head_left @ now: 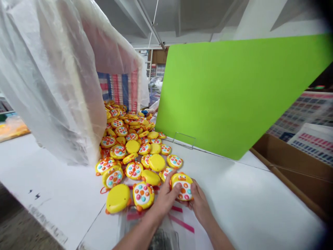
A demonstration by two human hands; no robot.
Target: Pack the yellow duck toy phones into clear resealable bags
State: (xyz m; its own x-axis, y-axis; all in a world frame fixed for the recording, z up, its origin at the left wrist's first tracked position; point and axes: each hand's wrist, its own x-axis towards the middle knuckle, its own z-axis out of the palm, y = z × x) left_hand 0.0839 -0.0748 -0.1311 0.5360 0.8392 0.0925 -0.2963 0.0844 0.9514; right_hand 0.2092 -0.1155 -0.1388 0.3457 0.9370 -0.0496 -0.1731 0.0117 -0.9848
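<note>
Between my two hands is a yellow duck-shaped push-button toy (183,187), its face up and its white front with coloured round buttons turned to me. My left hand (166,194) grips its left side, the thumb lying over the front. On the right edge, my right hand (199,201) has its fingers wrapped round the toy. Just left of my hands lie another duck toy (142,195), buttons up, and one with its plain yellow back (118,198) showing. A heap of the same toys (132,146) spreads behind them.
The heap spills from a tipped container (122,90) draped in whitish plastic sheeting (52,76). A large green board (234,93) stands across the white table (229,194). At right is a cardboard box (299,173). Clear plastic with pink strips (182,224) lies below my hands.
</note>
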